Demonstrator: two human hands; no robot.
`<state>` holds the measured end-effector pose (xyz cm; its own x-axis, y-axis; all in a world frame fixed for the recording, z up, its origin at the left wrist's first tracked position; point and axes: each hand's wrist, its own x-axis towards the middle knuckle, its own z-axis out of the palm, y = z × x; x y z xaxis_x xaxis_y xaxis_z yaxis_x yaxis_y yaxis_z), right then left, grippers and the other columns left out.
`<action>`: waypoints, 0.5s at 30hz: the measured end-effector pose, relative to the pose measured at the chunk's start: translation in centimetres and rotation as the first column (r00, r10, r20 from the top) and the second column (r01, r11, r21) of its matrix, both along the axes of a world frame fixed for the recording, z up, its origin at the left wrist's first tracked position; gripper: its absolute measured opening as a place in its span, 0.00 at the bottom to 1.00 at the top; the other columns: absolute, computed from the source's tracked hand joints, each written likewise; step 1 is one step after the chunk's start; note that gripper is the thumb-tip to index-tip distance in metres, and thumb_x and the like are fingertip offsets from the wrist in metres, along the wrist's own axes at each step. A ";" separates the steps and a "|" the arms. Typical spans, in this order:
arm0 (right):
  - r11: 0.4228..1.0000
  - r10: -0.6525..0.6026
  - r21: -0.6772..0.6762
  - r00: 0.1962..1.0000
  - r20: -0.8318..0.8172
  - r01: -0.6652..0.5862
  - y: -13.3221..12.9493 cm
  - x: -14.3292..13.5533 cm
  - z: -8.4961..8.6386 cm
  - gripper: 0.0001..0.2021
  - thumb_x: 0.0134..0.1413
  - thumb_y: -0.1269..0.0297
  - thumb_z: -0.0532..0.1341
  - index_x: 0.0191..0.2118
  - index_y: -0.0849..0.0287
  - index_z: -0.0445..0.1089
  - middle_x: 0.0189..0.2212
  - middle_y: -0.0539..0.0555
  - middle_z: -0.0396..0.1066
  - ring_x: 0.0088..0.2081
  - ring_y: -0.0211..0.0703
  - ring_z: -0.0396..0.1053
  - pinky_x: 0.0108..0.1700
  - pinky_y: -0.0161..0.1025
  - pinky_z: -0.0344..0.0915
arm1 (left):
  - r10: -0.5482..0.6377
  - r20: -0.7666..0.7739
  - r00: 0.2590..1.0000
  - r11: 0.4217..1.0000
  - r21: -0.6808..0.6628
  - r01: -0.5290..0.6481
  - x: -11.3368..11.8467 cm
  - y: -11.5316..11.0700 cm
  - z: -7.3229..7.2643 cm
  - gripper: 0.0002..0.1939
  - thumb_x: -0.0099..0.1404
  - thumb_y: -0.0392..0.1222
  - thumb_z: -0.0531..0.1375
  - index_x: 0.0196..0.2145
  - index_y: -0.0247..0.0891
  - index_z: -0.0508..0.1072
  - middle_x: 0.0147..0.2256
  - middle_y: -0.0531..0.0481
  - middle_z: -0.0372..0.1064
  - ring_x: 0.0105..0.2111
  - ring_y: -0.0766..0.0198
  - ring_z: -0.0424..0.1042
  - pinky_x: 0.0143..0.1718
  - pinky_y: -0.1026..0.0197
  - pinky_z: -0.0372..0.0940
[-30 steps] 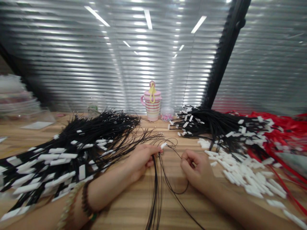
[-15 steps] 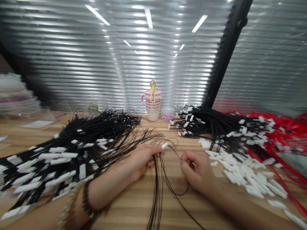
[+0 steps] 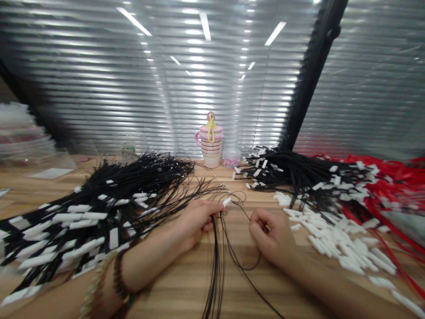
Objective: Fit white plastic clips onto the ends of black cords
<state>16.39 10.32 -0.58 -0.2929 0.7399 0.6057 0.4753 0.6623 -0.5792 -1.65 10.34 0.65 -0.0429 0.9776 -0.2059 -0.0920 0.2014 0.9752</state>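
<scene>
1. White tag (image 3: 226, 202): sits at the fingertips of the left hand (image 3: 195, 219), above the wooden table (image 3: 186, 283), with thin black cords (image 3: 215, 261) hanging below.
2. Left hand: pinching the tag between thumb and finger.
3. Right hand (image 3: 274, 232): fingers curled in, seemingly gripping a black strand (image 3: 245, 212) that loops over from beside the tag.
4. Step in hand, by my reading: working that strand at the tag. The next move calls for a steady left pinch and an even, snag-free pull on the right.
5. Hard to make out: whether the strand passes through the tag or around it; right fingertips hidden by the curl; cord ends cut off at the lower edge.
</scene>
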 end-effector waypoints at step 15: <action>0.996 -0.070 -0.062 0.998 -0.003 0.070 0.3 0.0 -0.2 0.09 0.41 0.70 0.51 0.15 0.61 0.55 0.11 0.46 0.51 0.16 0.31 0.51 0.19 0.29 0.47 | -0.001 0.032 0.999 1.000 0.007 0.001 0.1 0.0 0.2 0.12 0.45 0.41 0.65 0.25 0.30 0.69 0.19 0.56 0.57 0.15 0.77 0.51 0.14 0.70 0.44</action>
